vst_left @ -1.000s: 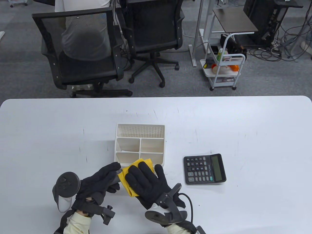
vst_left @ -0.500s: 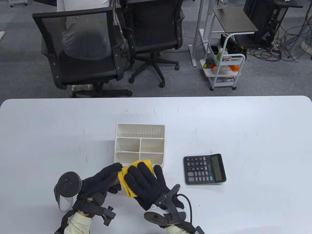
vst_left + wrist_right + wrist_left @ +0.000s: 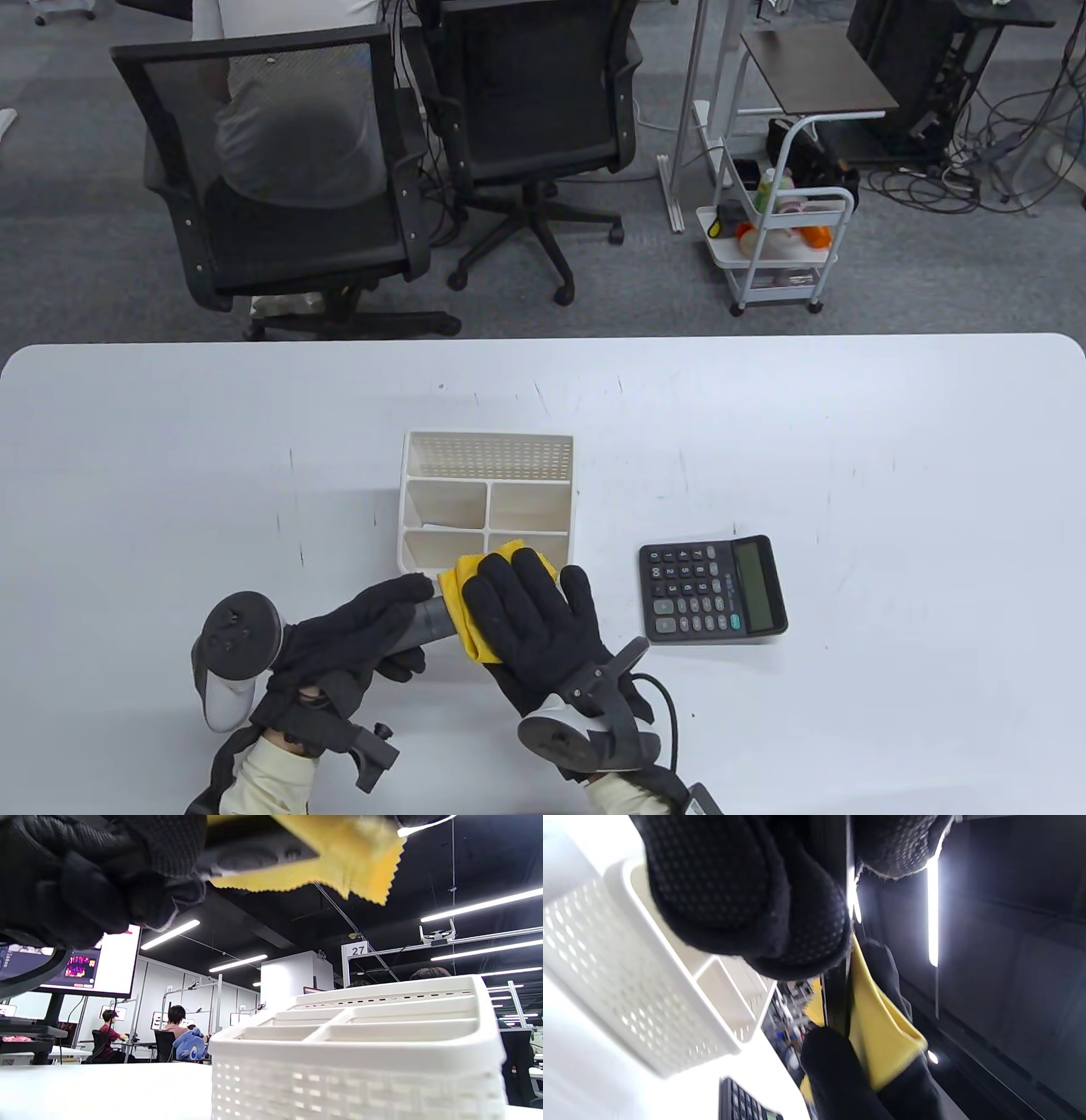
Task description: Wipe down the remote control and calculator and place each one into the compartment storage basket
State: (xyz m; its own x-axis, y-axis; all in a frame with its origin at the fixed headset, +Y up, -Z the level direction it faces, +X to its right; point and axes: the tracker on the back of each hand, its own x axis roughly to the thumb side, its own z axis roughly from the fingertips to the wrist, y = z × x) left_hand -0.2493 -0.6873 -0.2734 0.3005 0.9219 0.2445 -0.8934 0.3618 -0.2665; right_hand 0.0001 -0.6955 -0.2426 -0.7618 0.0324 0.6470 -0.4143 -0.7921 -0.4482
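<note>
My left hand [image 3: 365,624] grips one end of a grey remote control [image 3: 431,618] just in front of the white compartment basket [image 3: 486,486]. My right hand [image 3: 530,615] holds a yellow cloth [image 3: 469,594] wrapped over the remote's other end, fingers curled round cloth and remote. The left wrist view has the cloth [image 3: 878,1027] folded round the dark remote [image 3: 835,1001], beside the basket [image 3: 640,984]. In the right wrist view the cloth [image 3: 322,861] hangs above the basket [image 3: 360,1043]. The black calculator [image 3: 713,590] lies flat to the right, untouched.
All the basket's compartments that show are bare. Two black office chairs [image 3: 280,170] and a white trolley [image 3: 780,238] stand beyond the table's far edge. The white table [image 3: 891,467] spreads wide to the left and right of the basket.
My right hand and the cloth have slid right along the remote, baring more of its grey body next to my left fingers. The left hand has hardly moved.
</note>
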